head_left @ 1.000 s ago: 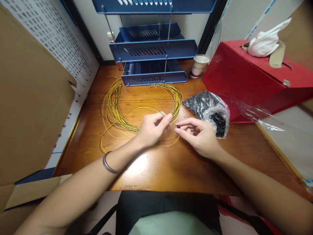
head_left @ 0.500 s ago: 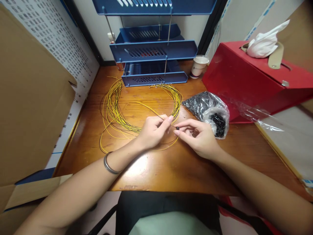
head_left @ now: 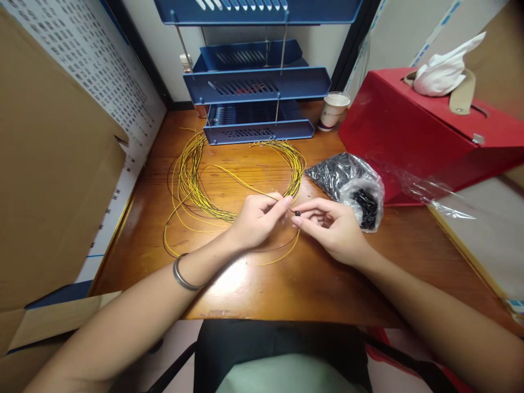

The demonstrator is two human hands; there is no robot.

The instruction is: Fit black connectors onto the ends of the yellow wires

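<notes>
Over the glossy desk (head_left: 295, 292), the left hand (head_left: 256, 221) pinches thin wire (head_left: 245, 184), likely light and springy, best held near its tip; the right hand (head_left: 338, 229) grasps a small black piece (head_left: 297, 214).

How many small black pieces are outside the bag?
1: the black piece is pinched between the fingers of the right hand, just in front of the left hand's fingertips. Others could be hidden behind either hand.
</notes>
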